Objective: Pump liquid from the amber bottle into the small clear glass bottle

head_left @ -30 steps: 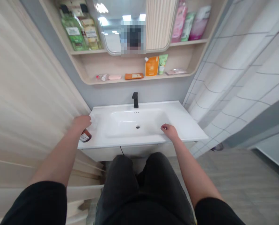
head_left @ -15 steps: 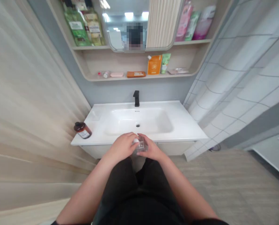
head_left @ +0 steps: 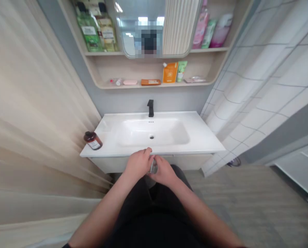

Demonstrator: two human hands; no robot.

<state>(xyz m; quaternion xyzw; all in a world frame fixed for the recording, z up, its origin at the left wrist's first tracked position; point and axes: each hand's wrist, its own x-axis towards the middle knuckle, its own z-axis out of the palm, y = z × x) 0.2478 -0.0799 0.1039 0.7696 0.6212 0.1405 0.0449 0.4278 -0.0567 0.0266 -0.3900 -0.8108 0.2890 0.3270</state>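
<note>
In front of the sink's near edge, my two hands close around a small clear container. My left hand grips it from the left, its fingertips bent over the top. From the right, my right hand wraps it with thumb and fingers. Most of the container is hidden by the fingers, so its contents cannot be made out. The white sink lies just beyond my hands, with a black faucet at its back.
A brown bottle with a dark cap stands at the counter's left end. Above, a shelf carries an orange pouch, a green tube and small items. Curtains hang at left and right.
My hands have drawn closer together around the clear container, covering more of it. The white piece seen by my left fingers no longer shows. The view has shifted slightly.
</note>
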